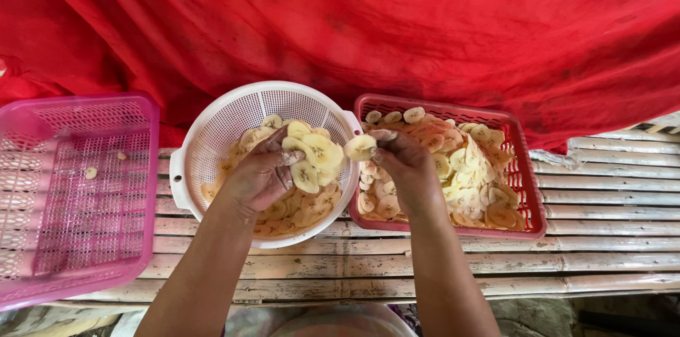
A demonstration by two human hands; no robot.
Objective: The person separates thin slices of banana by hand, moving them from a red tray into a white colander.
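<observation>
Two bare hands meet over the middle of the slatted bamboo counter (pixel 425 263). Left hand (pixel 261 175) rests inside the round white plastic colander (pixel 212 124), fingers curled onto a loose clutch of pale yellow banana slices (pixel 312 160); the grip looks partly closed, thumb up against the top slices. Right hand (pixel 407 167) pinches a single round banana slice (pixel 360 147) between thumb and fingertips, held in the air just over the gap between the colander rim and the red rectangular plastic basket (pixel 528 188). That basket sits just right of the colander, touching or nearly so, and carries a thick heap of flat yellow-orange slices (pixel 474 174), heaviest toward its right half. Colander is perhaps a third full, its mesh wall bare at the back. Well to the left, a pink rectangular plastic basket (pixel 134 238) holds only a couple of stray slices. Judging by this, slice handling between the two middle vessels is well underway, with plenty left in both. Red cloth (pixel 354 18) hangs behind everything.
</observation>
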